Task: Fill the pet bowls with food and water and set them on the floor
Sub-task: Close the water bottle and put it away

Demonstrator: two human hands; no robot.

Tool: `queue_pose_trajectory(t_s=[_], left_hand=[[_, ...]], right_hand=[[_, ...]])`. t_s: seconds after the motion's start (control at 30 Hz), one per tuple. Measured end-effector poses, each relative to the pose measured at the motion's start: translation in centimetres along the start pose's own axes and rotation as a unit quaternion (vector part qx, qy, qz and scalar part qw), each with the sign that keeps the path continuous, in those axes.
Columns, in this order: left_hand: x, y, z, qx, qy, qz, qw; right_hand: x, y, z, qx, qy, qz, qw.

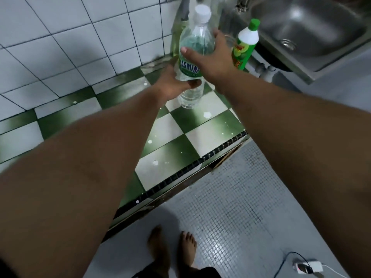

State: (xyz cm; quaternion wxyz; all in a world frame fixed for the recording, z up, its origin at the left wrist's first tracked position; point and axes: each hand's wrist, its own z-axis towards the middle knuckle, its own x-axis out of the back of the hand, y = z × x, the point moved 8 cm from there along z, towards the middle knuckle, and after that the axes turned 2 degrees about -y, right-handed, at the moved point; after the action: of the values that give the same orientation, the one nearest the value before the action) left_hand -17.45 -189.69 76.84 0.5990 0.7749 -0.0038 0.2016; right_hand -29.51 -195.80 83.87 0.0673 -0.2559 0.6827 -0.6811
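both hands [174,85] [210,59] gripping capped water bottle [195,43], above checkered counter [170,141]

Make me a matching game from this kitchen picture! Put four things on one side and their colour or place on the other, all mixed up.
Things:
1. water bottle
2. soap bottle
3. sink
4. counter

Clues:
A. green and white squares
B. shiny grey metal
C. white cap, held by the left hand and the right hand
D. green cap, standing next to the sink

Right pairs: 1-C, 2-D, 3-B, 4-A.
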Motion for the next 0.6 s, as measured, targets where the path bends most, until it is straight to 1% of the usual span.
queue_pose_trajectory(t_s=[0.07,0.2,0.33,0.47,0.6], left_hand=[[-0.6,0.3,0.2,0.009,-0.012,-0.016,1.0],[-0.2,0.2,-0.2,-0.002,0.035,-0.062,0.997],[0.2,-0.4,-1.8,-0.025,0.057,-0.09,0.994],[0.4,-1.1,-4.9,-0.044,0.076,-0.091,0.992],[1.2,-2.7,-10.0,-0.045,0.127,-0.147,0.98]], right_hand=[[-0.2,0.2,0.3,0.001,0.005,0.009,1.0],[-0.3,0.3,0.2,0.005,0.001,0.022,1.0],[-1.0,0.4,-1.7,0.029,-0.016,0.013,0.999],[-1.8,-0.1,-4.8,0.048,-0.02,0.011,0.999],[-3.0,-1.3,-9.5,0.062,-0.039,0.003,0.997]])
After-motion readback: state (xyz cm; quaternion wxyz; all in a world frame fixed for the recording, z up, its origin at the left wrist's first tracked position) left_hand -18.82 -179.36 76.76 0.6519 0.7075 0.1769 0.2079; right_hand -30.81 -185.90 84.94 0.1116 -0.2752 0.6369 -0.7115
